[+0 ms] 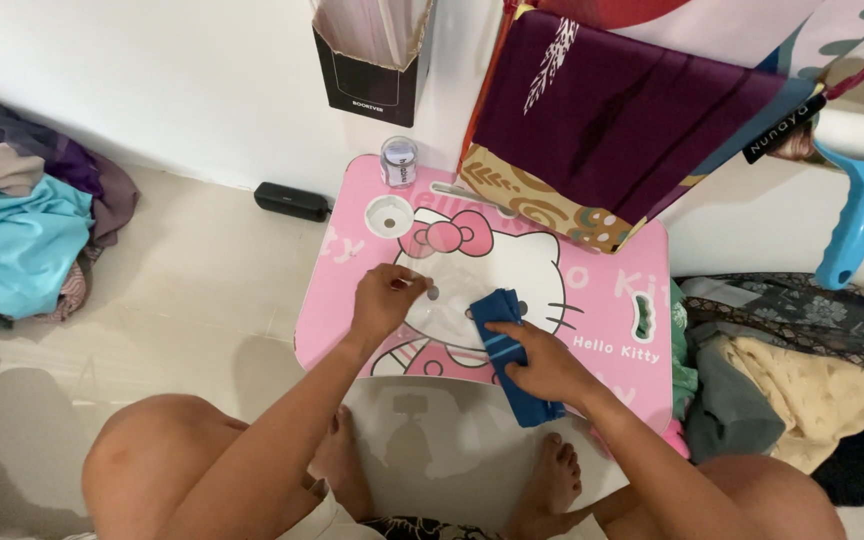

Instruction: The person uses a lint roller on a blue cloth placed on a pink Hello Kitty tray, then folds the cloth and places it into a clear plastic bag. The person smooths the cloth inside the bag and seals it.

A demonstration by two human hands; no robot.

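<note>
On the small pink cartoon-cat table (602,300), the right hand (542,365) pressed flat and open on a folded blue cloth (507,350), mid-wipe, while the left hand (384,300) pinched a small see-through thing (430,292) just beside it.

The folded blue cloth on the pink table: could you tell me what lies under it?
The folded blue cloth rests on the pink cartoon-printed table, pressed by the right hand; its near end hangs over the edge. Whatever part of the print lies beneath it is covered.
</note>
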